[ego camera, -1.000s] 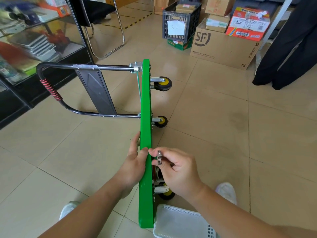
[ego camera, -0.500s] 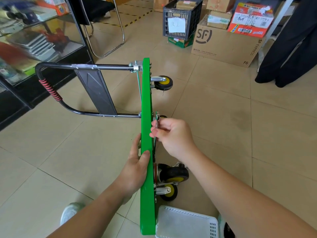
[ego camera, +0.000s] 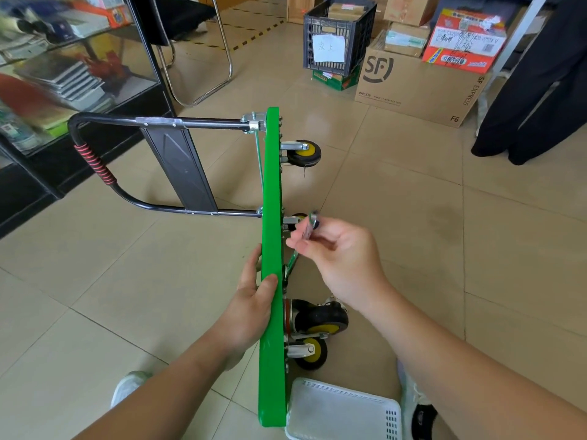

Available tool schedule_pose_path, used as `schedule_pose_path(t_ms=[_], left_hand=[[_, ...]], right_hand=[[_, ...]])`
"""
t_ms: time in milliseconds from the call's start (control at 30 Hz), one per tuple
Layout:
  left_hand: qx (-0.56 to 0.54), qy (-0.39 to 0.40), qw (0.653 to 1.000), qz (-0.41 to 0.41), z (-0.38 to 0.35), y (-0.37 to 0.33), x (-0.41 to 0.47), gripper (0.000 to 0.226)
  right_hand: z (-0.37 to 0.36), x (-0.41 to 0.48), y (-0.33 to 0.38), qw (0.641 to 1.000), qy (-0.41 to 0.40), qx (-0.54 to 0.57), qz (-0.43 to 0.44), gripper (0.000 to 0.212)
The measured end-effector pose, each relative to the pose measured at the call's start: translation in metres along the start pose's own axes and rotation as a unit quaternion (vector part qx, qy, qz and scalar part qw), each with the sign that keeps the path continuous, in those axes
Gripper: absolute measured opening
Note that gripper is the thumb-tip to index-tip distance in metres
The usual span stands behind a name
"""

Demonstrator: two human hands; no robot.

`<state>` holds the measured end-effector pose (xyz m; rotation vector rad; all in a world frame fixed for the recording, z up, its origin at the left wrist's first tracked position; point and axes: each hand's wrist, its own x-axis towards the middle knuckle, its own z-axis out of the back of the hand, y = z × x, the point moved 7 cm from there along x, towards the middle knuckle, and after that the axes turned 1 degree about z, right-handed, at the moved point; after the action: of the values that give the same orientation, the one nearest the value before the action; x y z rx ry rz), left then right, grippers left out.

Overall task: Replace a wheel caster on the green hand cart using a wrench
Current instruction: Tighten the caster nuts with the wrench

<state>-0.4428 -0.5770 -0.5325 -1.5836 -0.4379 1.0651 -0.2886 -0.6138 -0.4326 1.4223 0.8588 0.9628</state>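
Observation:
The green hand cart stands on its side edge on the tiled floor, its black handle folded out to the left and its casters facing right. My left hand grips the deck's upper edge, thumb over the rim. My right hand holds a metal wrench by its upper end; the wrench slants down to the deck's underside just above a large black caster. A smaller yellow-hubbed caster sits below it, another yellow-hubbed caster at the far end, and a fourth caster is mostly hidden behind my right hand.
A white plastic basket lies on the floor by the cart's near end, between my shoes. A glass cabinet stands at left, a chair frame behind it. A black crate and cardboard boxes are stacked at the back.
My right hand has swung the wrench's free end up and away from me along the deck, then tilted it outward to the right. My left hand keeps its grip on the deck edge.

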Motion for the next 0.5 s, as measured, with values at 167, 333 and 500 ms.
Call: schedule_pose_path(t_ms=[167, 333, 500], left_hand=[[-0.007, -0.005, 1.000, -0.010, -0.002, -0.002, 0.000, 0.052], [-0.001, -0.007, 1.000, -0.021, -0.002, -0.002, 0.001, 0.052], [0.004, 0.002, 1.000, -0.028, -0.002, -0.005, 0.000, 0.053]], right_hand=[[0.003, -0.046, -0.003, 0.993, -0.005, -0.056, 0.100, 0.025], [-0.006, -0.064, -0.013, 0.976, -0.008, -0.100, 0.192, 0.024], [-0.014, -0.069, -0.024, 0.966, -0.007, -0.131, 0.223, 0.024]])
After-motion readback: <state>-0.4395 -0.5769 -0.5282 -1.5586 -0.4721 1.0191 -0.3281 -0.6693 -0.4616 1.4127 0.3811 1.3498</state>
